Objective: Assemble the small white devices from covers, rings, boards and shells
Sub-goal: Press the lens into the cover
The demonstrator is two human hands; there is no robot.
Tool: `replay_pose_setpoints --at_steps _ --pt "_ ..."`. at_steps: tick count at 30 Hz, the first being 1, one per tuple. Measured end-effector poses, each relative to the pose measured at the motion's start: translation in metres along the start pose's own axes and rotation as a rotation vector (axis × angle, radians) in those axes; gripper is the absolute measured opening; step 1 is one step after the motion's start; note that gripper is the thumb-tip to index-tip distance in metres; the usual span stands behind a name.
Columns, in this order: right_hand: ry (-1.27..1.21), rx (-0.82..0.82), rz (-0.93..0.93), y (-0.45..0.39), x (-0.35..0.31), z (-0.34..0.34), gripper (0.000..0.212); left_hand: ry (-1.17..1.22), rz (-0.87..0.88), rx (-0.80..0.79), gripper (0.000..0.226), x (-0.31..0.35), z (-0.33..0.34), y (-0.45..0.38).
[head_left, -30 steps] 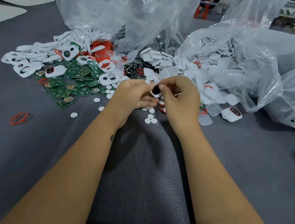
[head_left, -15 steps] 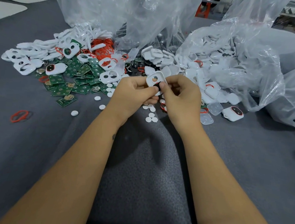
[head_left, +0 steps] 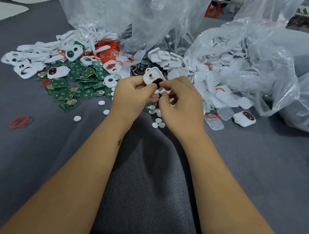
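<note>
From the head camera, both hands meet above the grey tabletop [head_left: 35, 163], just in front of the heap of parts. The left hand [head_left: 133, 95] pinches a white cover [head_left: 151, 77] by its lower edge, thumb on top, and the cover stands tilted up with its round hole facing the camera. The right hand [head_left: 181, 104] has its thumb and forefinger closed on a small black piece [head_left: 158, 81] at the cover's lower right corner; what that piece is cannot be told. Against half a second ago, the cover sits a little higher and more upright, and the right fingertips have moved onto the black piece. Behind the hands lie green boards [head_left: 75, 73], red rings [head_left: 109, 50] and more white covers [head_left: 24, 64]. White shells [head_left: 205, 72] spill from a clear plastic bag [head_left: 266, 51] on the right. A finished white device [head_left: 244, 118] lies to the right, and a loose red ring [head_left: 19, 121] lies well apart on the left.
</note>
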State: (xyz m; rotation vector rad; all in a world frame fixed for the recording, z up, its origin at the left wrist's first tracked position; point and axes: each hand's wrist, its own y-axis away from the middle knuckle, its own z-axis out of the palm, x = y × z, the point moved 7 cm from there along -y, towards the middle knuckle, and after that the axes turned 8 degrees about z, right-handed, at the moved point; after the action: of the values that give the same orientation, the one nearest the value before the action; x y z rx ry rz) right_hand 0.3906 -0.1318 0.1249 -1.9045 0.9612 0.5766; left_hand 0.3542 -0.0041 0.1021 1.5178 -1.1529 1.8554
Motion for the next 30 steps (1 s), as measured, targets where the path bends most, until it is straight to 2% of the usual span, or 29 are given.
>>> replay_pose_setpoints --at_steps 4,6,10,12,14,18,22,26,30 --pt "-0.029 -0.098 0.063 -0.001 0.007 0.010 0.027 0.126 -0.093 -0.045 0.023 -0.001 0.007 0.002" --pt "-0.068 -0.077 0.122 -0.002 0.012 0.009 0.025 0.194 -0.133 -0.069 0.028 -0.002 0.010 0.003" --pt "-0.090 0.005 0.162 -0.004 0.015 0.002 0.013 0.204 -0.104 -0.122 0.026 0.002 0.014 0.005" --pt "-0.184 0.039 0.233 -0.004 0.019 -0.002 0.006 0.175 -0.090 -0.109 0.029 0.001 0.013 0.005" --pt "-0.313 0.052 0.335 -0.005 0.024 -0.005 0.009 0.111 -0.073 -0.068 0.025 -0.001 0.009 0.003" --pt "-0.625 -0.073 0.501 -0.005 0.028 0.001 0.027 0.128 -0.074 -0.027 0.010 -0.004 0.001 -0.002" --pt "-0.869 -0.183 0.531 -0.004 0.024 0.007 0.030 0.224 -0.101 -0.072 0.014 -0.004 0.003 -0.002" --pt "-0.934 -0.250 0.504 -0.004 0.017 0.007 0.026 0.245 -0.044 -0.142 0.016 0.002 0.006 0.000" --pt "-0.988 -0.269 0.511 -0.003 0.016 0.009 0.026 0.261 0.016 -0.143 0.019 0.006 0.007 0.000"
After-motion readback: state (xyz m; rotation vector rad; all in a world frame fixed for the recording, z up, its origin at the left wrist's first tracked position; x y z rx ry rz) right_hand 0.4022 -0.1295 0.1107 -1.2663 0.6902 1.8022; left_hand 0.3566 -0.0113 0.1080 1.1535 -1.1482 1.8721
